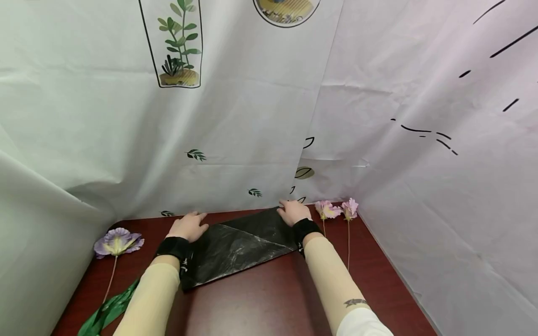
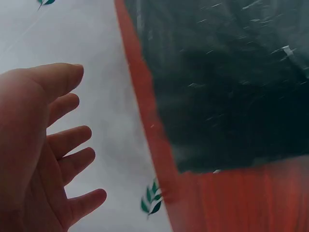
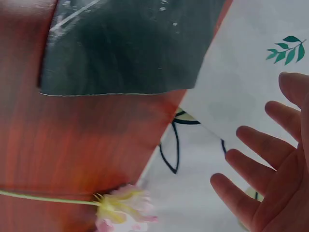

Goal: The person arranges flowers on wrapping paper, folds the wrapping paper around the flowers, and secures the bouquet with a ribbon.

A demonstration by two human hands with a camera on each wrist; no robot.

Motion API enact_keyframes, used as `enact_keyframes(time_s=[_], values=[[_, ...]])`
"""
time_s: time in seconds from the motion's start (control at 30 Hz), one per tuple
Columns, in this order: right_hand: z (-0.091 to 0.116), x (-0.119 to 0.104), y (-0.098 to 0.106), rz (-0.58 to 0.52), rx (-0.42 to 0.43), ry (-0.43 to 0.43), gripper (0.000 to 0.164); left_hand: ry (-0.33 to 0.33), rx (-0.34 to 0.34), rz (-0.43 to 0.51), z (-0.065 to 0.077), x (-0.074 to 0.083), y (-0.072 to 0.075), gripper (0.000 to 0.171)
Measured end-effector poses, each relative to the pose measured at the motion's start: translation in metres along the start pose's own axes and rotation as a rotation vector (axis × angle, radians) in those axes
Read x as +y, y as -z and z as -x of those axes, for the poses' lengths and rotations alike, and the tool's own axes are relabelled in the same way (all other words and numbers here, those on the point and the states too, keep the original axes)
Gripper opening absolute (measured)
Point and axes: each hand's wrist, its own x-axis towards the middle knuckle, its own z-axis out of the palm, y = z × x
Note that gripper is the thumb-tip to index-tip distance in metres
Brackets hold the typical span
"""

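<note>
Head view: one black sheet (image 1: 239, 252), folded or creased, flat on a dark red table (image 1: 248, 308), lower middle of the frame. Long axis aslant: one end points to the lower left, the other to the upper right. A pale crease (image 1: 256, 238) crosses it, sloping down toward the right. Surface scuffed with whitish marks; material, from where I stand, uncertain.

Left hand (image 1: 189, 227): at the sheet's left end, holding nothing. The left wrist view shows its fingers spread wide, apart from the sheet, whose corner reaches the lower middle of that frame.

Right hand (image 1: 295, 212): beside the sheet's upper right end, likewise holding nothing. The right wrist view shows its fingers fanned out at the lower right, a gap between them and the sheet, which hangs into that frame from the top.

Also present: black wristbands (image 1: 172, 247), one per wrist; a purple flower (image 1: 119, 242), lower left, above long green leaves (image 1: 111, 310); two pink flowers (image 1: 350, 209), right of the right hand; a white curtain (image 1: 235, 116) behind, printed with plants and leaf sprigs.
</note>
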Motion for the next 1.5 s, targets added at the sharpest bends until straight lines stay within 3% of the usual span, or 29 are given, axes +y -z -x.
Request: enact_keyframes(time_s=[0.13, 0.33, 0.53, 0.67, 0.97, 1.2, 1.5], values=[[0.012, 0.008, -0.015, -0.109, 0.019, 0.052, 0.036, -0.039, 0.045, 0.051, 0.003, -0.004, -0.024, 0.053], [0.038, 0.014, -0.051, -0.293, -0.022, 0.145, 0.034, -0.065, 0.09, 0.066, 0.008, -0.011, -0.058, 0.059], [0.064, 0.003, -0.076, -0.299, 0.038, 0.155, 0.036, -0.01, 0.089, 0.085, 0.014, -0.022, -0.072, 0.073], [0.07, -0.001, -0.085, -0.26, 0.083, 0.152, 0.036, 0.027, 0.081, 0.107, 0.016, -0.031, -0.082, 0.079], [0.072, -0.004, -0.098, -0.262, 0.037, 0.089, 0.046, 0.059, 0.096, 0.187, 0.017, -0.041, -0.086, 0.091], [0.076, -0.007, -0.102, -0.282, -0.03, 0.076, 0.06, 0.076, 0.074, 0.179, 0.015, -0.052, -0.084, 0.091], [0.075, 0.004, -0.121, -0.344, -0.02, 0.077, 0.072, 0.041, 0.095, 0.191, 0.013, -0.055, -0.086, 0.093]])
